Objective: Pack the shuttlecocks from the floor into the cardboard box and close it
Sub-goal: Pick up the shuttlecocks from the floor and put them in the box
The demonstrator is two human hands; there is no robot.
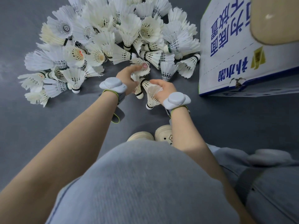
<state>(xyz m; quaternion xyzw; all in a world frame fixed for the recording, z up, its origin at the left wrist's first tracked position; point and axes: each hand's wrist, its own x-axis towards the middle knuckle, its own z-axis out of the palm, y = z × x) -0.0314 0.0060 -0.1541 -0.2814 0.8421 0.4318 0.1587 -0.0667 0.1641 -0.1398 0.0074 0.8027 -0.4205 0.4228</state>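
A big heap of white feather shuttlecocks (113, 33) lies on the dark grey floor ahead of me. My left hand (127, 78) is closed around a bunch of shuttlecocks (141, 70), feathers upward, one cork hanging below at the cork tip (139, 95). My right hand (163, 90) grips another stacked pair of shuttlecocks (151, 94), their corks pointing down-left. The two hands nearly touch. The white and blue cardboard box (229, 50) stands to the right, its tan flap (273, 21) raised at the top right corner.
Grey sensor bands sit on both wrists. My beige shoes (163, 133) and grey-clad knees fill the bottom of the view. Loose shuttlecocks (187, 65) lie right beside the box's near wall. Bare floor stretches to the left and in front of the box.
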